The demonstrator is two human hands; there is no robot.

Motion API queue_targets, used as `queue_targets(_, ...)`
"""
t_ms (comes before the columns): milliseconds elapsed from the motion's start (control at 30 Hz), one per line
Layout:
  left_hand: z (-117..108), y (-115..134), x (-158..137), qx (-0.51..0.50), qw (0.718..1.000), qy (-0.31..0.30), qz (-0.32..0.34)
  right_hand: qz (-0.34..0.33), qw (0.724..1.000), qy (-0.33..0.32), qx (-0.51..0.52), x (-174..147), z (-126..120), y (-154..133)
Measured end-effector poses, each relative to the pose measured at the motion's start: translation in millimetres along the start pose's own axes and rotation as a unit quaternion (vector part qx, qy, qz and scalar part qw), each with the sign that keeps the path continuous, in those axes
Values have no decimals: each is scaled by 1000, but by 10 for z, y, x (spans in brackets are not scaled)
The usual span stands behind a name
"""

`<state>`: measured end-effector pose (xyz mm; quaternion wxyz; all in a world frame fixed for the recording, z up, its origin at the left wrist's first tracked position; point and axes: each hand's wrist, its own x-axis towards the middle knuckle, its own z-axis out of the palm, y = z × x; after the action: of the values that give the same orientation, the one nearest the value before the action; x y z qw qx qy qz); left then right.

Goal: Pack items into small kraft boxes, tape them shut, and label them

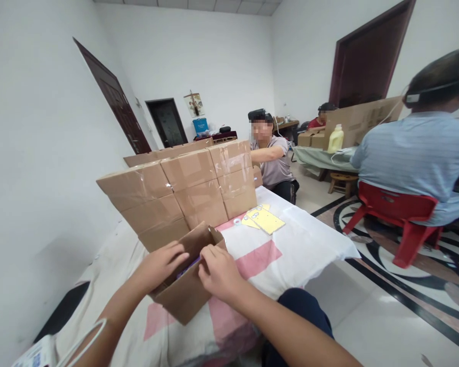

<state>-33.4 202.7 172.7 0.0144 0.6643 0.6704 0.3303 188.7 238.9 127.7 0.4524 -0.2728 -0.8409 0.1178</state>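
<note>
1. Left hand [164, 262]: fingers loosely bent over the left of the open carton [189, 299]; whether they grip, I cannot tell.
2. Right hand [220, 271]: fingers bunched narrow, apparently pinching the carton's near rim.
3. The carton rests on the cloth [258, 279], purple item [188, 268] inside; better to press both walls evenly, lest they bow.
4. Just beyond stand stacked boxes [194, 184]; best not to jostle them.
</note>
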Motion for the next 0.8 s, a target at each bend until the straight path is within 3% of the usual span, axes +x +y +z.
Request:
queue_targets(33,-51,-51,-137,-12,1000,26,-8,-7,1000,14,16,20,-32,11)
queue_targets(100,-52,-148,-480,-31,988,140,-51,-11,996,69,58,84,-107,91)
queue_targets(167,85,-211,-826,-60,964,240,-99,30,986,130,98,171,-171,251)
queue_targets(200,187,-224,-964,-83,959,251,-106,65,981,140,120,214,-187,349)
queue_targets(300,482,-206,-1160,-148,965,203,-78,155,958,59,234,299,-157,604)
queue_targets(367,586,-190,-1142,-171,971,155,-67,154,945,-16,288,305,-99,681)
queue_targets(433,610,-196,-1080,-175,972,130,-86,129,952,-48,274,283,-39,688)
queue_targets(567,595,-286,-941,-163,962,159,-148,140,967,-29,213,236,68,699)
queue_targets(667,608,-376,-801,-155,962,175,-145,168,965,-31,198,221,159,783)
queue_targets(800,574,-462,-636,-120,975,142,-125,156,963,-39,215,222,224,834)
